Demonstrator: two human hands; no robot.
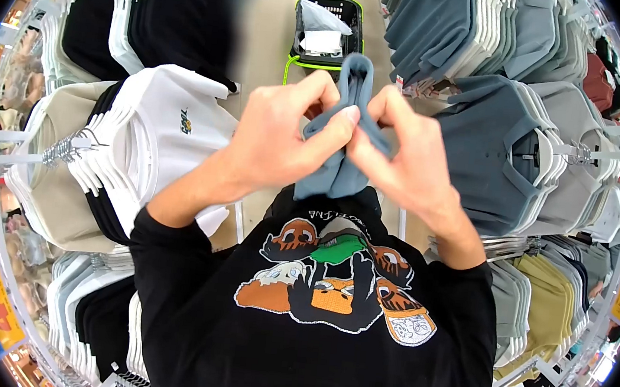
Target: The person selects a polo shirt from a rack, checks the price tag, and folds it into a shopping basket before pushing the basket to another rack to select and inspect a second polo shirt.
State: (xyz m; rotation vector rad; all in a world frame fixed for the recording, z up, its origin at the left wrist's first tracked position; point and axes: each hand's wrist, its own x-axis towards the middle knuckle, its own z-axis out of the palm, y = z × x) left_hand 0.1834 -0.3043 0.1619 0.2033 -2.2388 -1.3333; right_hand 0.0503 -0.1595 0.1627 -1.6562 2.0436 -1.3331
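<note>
A blue-grey garment [334,173] hangs bunched between my two hands, in front of my chest. My left hand [280,127] pinches its upper part from the left side, thumb pressed on the folded cloth. From the right side my right hand [407,154] pinches the same cloth, its thumb and fingers close to those of the other hand. The top of the garment stands up in a narrow loop between the hands. Its lower part falls in folds toward my black shirt.
A black basket [327,66] with green trim stands on the floor [272,41] ahead, holding plastic-wrapped and white items. White shirts [182,129] and black shirts hang on racks at left. Blue-grey shirts [488,162] hang at right, with olive ones [542,298] lower down.
</note>
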